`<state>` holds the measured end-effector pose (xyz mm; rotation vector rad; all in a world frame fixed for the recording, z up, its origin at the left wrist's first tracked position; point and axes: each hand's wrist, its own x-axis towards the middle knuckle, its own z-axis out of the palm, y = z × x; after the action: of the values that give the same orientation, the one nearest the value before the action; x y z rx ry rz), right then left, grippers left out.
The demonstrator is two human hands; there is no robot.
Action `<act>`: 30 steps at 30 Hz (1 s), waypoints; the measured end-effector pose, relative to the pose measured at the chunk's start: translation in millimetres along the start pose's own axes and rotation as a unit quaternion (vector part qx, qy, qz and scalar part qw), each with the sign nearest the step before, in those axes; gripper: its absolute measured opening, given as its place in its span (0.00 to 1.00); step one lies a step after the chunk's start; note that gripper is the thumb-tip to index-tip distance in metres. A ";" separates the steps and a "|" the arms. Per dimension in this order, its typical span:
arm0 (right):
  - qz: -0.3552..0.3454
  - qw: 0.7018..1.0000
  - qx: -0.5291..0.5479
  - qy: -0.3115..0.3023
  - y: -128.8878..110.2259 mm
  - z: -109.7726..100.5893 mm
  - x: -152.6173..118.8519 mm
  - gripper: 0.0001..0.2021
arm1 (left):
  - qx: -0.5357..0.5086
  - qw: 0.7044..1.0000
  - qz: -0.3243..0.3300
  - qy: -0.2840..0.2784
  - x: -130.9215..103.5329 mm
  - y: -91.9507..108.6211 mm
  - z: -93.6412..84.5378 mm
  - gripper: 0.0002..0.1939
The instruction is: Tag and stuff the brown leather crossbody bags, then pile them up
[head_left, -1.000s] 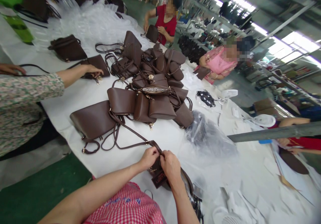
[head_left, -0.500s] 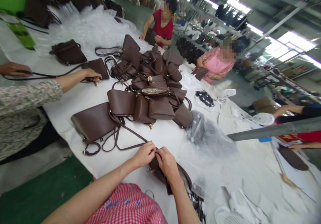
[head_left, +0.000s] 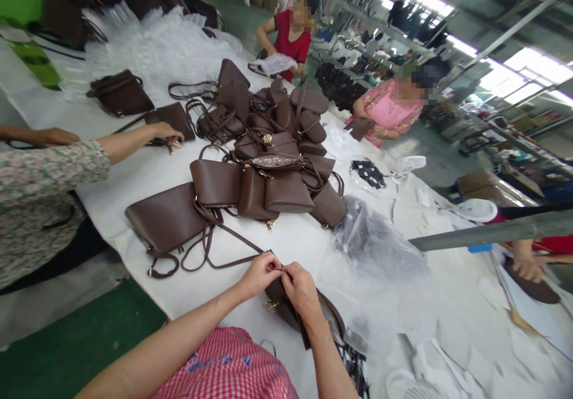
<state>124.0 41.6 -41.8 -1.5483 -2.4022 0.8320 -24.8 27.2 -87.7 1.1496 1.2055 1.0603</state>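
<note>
Near the table's front edge, my left hand [head_left: 260, 275] is closed in a pinch on the brown strap, which runs up and left to the heaped bags. Close beside it my right hand [head_left: 297, 285] pinches at the top of a brown bag [head_left: 282, 309], fingers pressed together. A small thin piece shows between the two sets of fingertips, too small to name. The bag lies partly under my right hand and forearm. Beyond my hands is a heap of brown bags [head_left: 289, 191], with one bag [head_left: 165, 215] at its left front.
At the left, a person's hand [head_left: 165, 132] touches a brown bag. Clear plastic bags [head_left: 380, 250] lie right of the heap. A grey pole [head_left: 483, 233] crosses the right side. White fans [head_left: 477, 210] stand on the table. Two people work across it.
My fingertips have shifted slightly, with a small gap now between my hands. The neighbour's far hand moved right along the strap. The person in red now handles clear plastic.
</note>
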 end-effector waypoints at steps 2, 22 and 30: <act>0.003 1.000 0.005 0.003 -0.1 -0.6 0.3 0.11 | 0.023 1.000 0.004 0.017 0.2 1.7 2.3 0.04; 0.042 0.997 -0.018 0.062 -8.9 0.8 1.8 0.10 | 0.059 0.998 -0.003 0.018 2.2 12.2 -0.7 0.03; 0.062 0.983 -0.152 0.079 -3.9 18.3 19.1 0.05 | -0.008 0.998 -0.068 -0.012 25.9 -9.3 -6.2 0.18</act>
<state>104.7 50.6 -57.9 -1.8112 -2.4221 0.3524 -28.9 52.1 -100.3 1.0503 1.2365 0.9487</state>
